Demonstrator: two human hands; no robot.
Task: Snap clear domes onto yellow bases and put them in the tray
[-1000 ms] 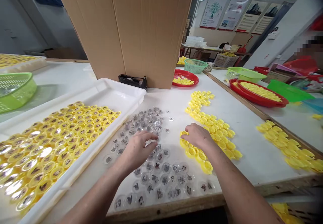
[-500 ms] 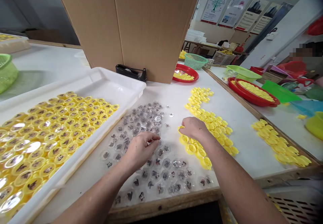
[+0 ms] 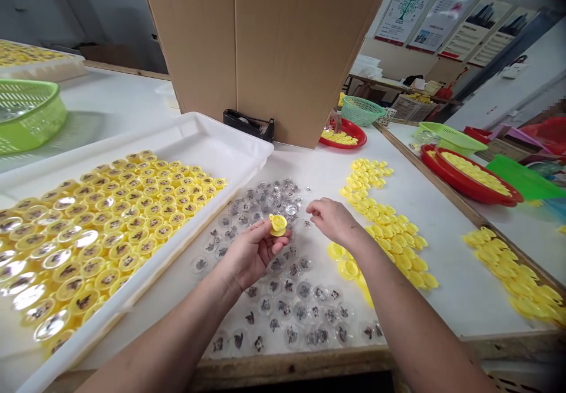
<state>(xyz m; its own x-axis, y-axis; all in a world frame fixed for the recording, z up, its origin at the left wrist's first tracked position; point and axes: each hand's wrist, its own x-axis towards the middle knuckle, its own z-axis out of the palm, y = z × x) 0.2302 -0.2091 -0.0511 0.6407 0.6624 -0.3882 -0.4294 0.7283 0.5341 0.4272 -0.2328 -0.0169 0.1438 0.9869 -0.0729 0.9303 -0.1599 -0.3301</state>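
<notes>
My left hand (image 3: 256,251) is turned palm up, thumb and fingers closed on a small round yellow plastic cup (image 3: 278,226) with a little tab. It is above a spread of clear plastic discs (image 3: 305,290) with small dark printed pictures. My right hand (image 3: 331,219) is just right of it, fingers curled and tips pinched together; anything between them is hidden. Beneath and beside my right forearm lies a long heap of yellow plastic pieces (image 3: 393,236). On the left, a white tray (image 3: 239,139) holds rows of yellow cups (image 3: 132,204) with pictures on top.
A tall cardboard sheet (image 3: 274,51) stands behind a black tape dispenser (image 3: 248,126). Another person's hand (image 3: 337,123) reaches into a red plate (image 3: 360,138). More yellow pieces (image 3: 513,269) lie by the wooden edge at right. A green basket (image 3: 53,110) stands at left.
My left hand has turned palm up and now shows a yellow cup. My right hand has moved from the yellow heap to beside the left hand. The view has shifted left.
</notes>
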